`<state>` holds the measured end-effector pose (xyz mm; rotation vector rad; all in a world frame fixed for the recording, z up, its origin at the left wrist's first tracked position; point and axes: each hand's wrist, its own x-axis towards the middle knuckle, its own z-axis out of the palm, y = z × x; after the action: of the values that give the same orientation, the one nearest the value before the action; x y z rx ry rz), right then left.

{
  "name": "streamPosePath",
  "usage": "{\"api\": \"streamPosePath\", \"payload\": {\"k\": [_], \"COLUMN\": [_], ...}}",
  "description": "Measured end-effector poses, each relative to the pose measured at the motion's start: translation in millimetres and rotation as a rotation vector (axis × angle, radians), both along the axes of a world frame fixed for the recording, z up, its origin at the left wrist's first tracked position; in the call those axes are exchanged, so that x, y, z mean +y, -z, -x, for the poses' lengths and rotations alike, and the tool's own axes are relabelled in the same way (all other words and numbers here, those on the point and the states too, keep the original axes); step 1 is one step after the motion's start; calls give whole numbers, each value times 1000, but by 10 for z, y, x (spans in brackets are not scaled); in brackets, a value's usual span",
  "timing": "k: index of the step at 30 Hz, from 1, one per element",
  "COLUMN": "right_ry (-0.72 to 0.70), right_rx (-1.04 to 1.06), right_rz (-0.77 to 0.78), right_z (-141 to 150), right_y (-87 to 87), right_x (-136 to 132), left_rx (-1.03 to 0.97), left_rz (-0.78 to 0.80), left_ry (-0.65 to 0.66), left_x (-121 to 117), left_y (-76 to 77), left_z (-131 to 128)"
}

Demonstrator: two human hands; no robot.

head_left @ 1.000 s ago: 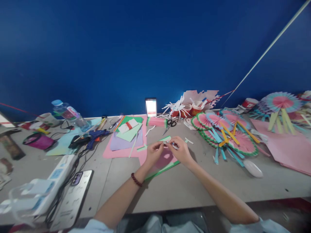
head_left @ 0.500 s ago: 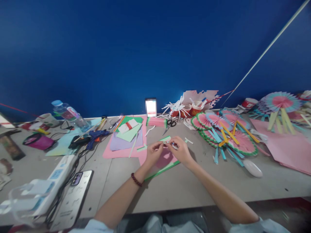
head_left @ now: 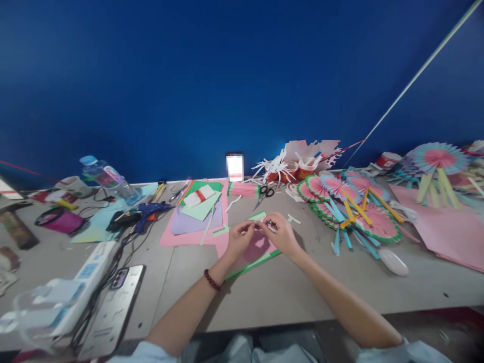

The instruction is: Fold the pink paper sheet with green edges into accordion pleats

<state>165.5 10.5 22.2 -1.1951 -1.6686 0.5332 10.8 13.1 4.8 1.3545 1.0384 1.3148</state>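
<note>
Close together over a pink sheet with green edges (head_left: 257, 254), my left hand (head_left: 241, 237) and my right hand (head_left: 282, 233) are both pinched. Between their fingertips is a small pale-green piece (head_left: 256, 222), perhaps a strip of paper; the fingers cover most of it. Beyond my right hand lie black-handled scissors (head_left: 266, 192). A stack of coloured paper (head_left: 197, 225) is left of my left hand, with a white-and-green strip (head_left: 220, 230) near its fingers. Small pale scraps (head_left: 294, 219) rest right of my right hand.
Folded watermelon-coloured paper fans (head_left: 350, 206) crowd the right, beside a white oval object (head_left: 394, 262) and pink sheets (head_left: 446, 227). On the left are a blue glue gun (head_left: 148, 214), a water bottle (head_left: 109, 179), a power strip (head_left: 85, 287) and a phone (head_left: 113, 307). A lit screen (head_left: 235, 167) stands by the blue wall.
Both hands stay in nearly the same place, with only slight finger movement around the small piece. Nothing else has visibly shifted.
</note>
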Motion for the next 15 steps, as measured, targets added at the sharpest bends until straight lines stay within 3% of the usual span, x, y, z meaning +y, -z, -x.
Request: {"api": "streamPosePath", "payload": {"k": [8,15], "right_ry": [6,-12], "right_rx": [-24,-9], "right_rz": [2,-2], "right_z": [-16,-4], "right_y": [40,27], "right_x": [13,-4], "left_rx": [-1,21], "left_rz": [-33,29], "left_ry": [22,-22], "left_x": [0,-47], "left_y": [-32,-99], "left_z": [-10,-22]}}
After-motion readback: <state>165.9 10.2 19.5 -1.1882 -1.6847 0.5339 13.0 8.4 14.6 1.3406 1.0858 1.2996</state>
